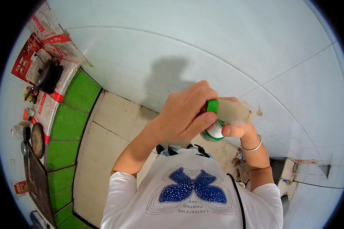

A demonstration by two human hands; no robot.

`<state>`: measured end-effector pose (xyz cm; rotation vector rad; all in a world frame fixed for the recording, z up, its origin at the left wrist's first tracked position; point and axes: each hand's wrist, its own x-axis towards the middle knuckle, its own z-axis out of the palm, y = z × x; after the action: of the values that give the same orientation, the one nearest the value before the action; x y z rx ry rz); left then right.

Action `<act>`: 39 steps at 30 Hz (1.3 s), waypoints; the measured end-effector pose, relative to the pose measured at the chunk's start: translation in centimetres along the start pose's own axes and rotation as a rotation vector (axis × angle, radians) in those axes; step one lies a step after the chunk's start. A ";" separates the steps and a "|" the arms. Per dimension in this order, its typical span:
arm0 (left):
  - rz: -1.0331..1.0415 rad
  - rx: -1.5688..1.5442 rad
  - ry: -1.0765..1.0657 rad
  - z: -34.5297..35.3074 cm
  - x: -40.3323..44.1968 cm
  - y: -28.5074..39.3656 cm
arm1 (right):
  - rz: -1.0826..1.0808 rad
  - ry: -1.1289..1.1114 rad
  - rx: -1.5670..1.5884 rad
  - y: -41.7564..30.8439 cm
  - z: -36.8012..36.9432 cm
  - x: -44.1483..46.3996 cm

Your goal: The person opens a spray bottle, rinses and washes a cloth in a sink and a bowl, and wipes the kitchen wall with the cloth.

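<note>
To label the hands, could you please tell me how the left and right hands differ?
The left hand has a bare wrist, while the right hand has a wrist bracelet. The left hand grips a green cap, while the right hand's thumb touches a green-and-white container. Both are ungloved and held close together.

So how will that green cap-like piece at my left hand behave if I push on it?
The green cap-like piece is probably stiff, since its edges look crisp beside your left hand. It's likely light, being so small next to that hand. Its smooth-looking surface might slip a little.
</note>
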<state>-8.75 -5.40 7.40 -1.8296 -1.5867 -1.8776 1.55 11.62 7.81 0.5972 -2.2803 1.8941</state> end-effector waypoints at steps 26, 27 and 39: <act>-0.654 -0.206 0.170 2.1 -11.1 -7.4 | -0.088 0.979 -0.152 -2.1 -4.7 -4.6; -0.707 -0.275 0.217 2.5 -12.0 -7.7 | -0.058 1.013 -0.355 -2.5 -5.1 -5.0; -0.841 -0.300 0.247 1.7 -14.6 -9.0 | 0.103 1.431 -0.617 -3.9 -7.4 -7.2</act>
<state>-9.36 -8.42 -9.56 -0.9571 -2.2831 -2.6462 8.35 19.83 10.52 -0.7436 -1.6068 0.8625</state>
